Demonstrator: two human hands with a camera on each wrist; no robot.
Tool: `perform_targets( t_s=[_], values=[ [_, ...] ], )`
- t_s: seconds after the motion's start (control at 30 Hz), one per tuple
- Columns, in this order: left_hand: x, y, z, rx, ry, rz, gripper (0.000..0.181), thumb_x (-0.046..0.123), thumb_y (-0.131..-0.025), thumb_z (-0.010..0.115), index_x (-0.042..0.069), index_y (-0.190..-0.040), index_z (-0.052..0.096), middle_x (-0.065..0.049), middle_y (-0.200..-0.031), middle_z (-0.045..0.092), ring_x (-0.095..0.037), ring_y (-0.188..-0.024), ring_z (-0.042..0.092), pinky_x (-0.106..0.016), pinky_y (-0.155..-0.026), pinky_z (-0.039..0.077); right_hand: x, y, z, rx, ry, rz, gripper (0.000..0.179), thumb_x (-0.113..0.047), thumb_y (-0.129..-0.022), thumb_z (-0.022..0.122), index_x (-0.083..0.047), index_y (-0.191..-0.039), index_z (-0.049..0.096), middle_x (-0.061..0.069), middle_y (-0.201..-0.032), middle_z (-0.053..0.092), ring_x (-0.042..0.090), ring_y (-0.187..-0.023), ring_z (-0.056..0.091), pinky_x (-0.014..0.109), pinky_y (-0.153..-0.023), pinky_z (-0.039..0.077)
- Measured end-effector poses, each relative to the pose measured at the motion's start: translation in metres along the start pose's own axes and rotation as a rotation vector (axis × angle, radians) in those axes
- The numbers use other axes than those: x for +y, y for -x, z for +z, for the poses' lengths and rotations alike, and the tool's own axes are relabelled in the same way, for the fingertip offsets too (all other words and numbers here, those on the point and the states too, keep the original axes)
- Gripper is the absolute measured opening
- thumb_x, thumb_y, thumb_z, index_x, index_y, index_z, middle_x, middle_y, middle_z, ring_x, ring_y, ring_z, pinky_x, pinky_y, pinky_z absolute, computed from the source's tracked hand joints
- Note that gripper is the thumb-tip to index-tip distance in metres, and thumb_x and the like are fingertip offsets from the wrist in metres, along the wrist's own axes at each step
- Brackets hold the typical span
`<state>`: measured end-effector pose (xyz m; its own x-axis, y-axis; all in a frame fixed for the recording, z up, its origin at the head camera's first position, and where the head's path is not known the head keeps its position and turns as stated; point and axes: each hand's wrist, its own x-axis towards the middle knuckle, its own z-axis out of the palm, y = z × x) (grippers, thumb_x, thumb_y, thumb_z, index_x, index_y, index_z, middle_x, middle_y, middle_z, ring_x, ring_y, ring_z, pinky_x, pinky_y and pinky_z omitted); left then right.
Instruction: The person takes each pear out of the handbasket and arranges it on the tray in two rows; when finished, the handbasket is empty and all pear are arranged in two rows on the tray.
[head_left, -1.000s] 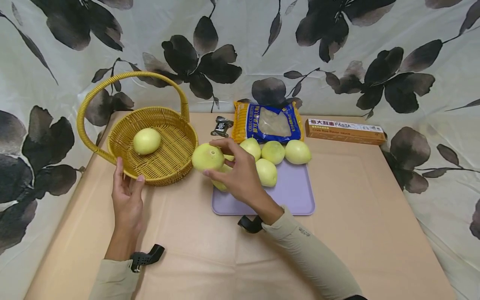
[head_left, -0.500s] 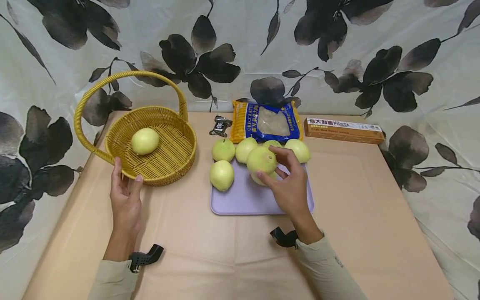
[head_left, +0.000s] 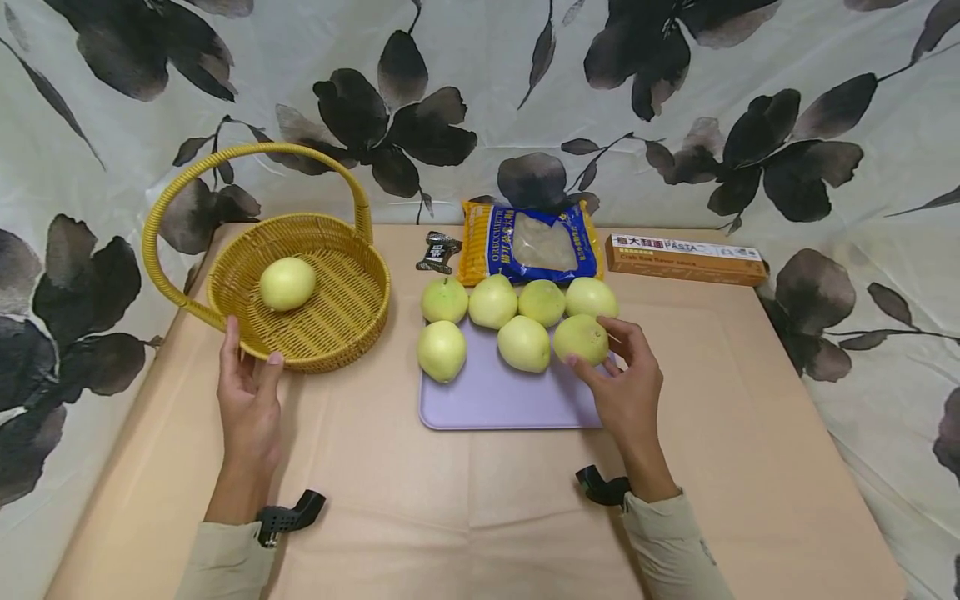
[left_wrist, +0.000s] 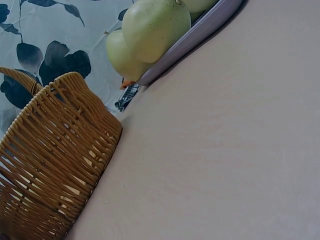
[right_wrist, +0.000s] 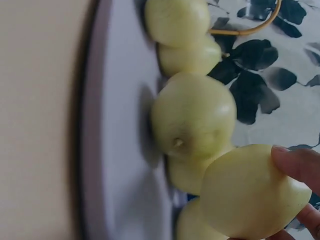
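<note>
My right hand (head_left: 632,387) pinches a pale yellow-green pear (head_left: 581,339) between thumb and fingers, over the right part of a lilac tray (head_left: 502,408). In the right wrist view this held pear (right_wrist: 250,195) appears in front of several others, with my thumb and fingertips along one side. Several more pears (head_left: 523,343) sit on the tray. On the left, my left hand (head_left: 251,412) touches the outside of a yellow woven basket (head_left: 341,321), its fingers fairly straight near the handle's base. One pear (head_left: 287,283) lies in the basket.
Behind the tray lies a blue and yellow pasta bag (head_left: 536,243), with a small black wrapped packet (head_left: 438,252) to its left and an orange-brown pasta box (head_left: 686,258) to its right. A floral cloth (head_left: 480,100) hangs behind the table.
My right hand has carried the pear rightward from beside the basket, across the tray, and lowered it to the front row's right end. My left hand stays at the basket.
</note>
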<state>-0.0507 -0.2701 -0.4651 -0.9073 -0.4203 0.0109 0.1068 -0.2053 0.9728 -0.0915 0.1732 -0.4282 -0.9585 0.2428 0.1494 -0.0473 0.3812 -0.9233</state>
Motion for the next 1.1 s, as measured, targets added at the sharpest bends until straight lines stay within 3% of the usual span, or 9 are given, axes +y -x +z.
perform_targets(
  t_s=[0.27,0.43,0.6,0.9,1.1],
  values=[
    [-0.001,0.0,-0.001,-0.011,0.003,0.001,0.08,0.0,-0.109,0.054,0.034,-0.171,0.018,-0.001,-0.18,0.007,-0.021,-0.167,0.01,-0.024,-0.131,0.026,0.012,-0.001,0.015,-0.077,0.05,0.027,0.063,-0.005,-0.079,0.093,-0.013,-0.135,0.065,0.005,-0.139,0.067,0.029,-0.126,0.066,0.053,-0.105,0.059],
    [-0.001,-0.001,0.0,-0.025,-0.012,0.011,0.079,0.002,-0.109,0.054,0.037,-0.17,0.018,0.0,-0.18,0.006,-0.021,-0.167,0.008,-0.025,-0.132,0.025,0.008,0.0,0.026,-0.167,0.052,0.059,0.064,-0.009,-0.081,0.093,-0.014,-0.138,0.063,0.007,-0.142,0.065,0.03,-0.127,0.066,0.049,-0.102,0.061],
    [-0.001,0.0,0.0,-0.032,-0.006,0.022,0.08,0.002,-0.109,0.054,0.035,-0.171,0.017,-0.001,-0.18,0.007,-0.021,-0.167,0.008,-0.025,-0.132,0.026,0.007,-0.002,0.03,-0.199,0.059,0.082,0.065,-0.011,-0.085,0.091,-0.015,-0.143,0.061,0.008,-0.146,0.062,0.031,-0.129,0.064,0.049,-0.103,0.061],
    [0.001,0.0,-0.001,-0.017,-0.009,0.004,0.079,0.002,-0.109,0.054,0.035,-0.171,0.017,-0.001,-0.18,0.008,-0.02,-0.167,0.011,-0.022,-0.13,0.028,0.01,-0.003,0.029,-0.176,0.076,-0.054,0.062,-0.001,-0.082,0.091,-0.013,-0.137,0.067,0.009,-0.14,0.068,0.033,-0.135,0.062,0.046,-0.112,0.056],
    [0.0,0.0,-0.002,-0.011,0.0,-0.009,0.08,0.001,-0.109,0.054,0.036,-0.17,0.017,-0.001,-0.179,0.008,-0.02,-0.167,0.01,-0.024,-0.131,0.027,-0.001,-0.001,0.032,-0.121,0.096,-0.127,0.06,-0.004,-0.079,0.093,-0.012,-0.134,0.07,0.009,-0.138,0.069,0.03,-0.136,0.061,0.049,-0.116,0.053]
  ],
)
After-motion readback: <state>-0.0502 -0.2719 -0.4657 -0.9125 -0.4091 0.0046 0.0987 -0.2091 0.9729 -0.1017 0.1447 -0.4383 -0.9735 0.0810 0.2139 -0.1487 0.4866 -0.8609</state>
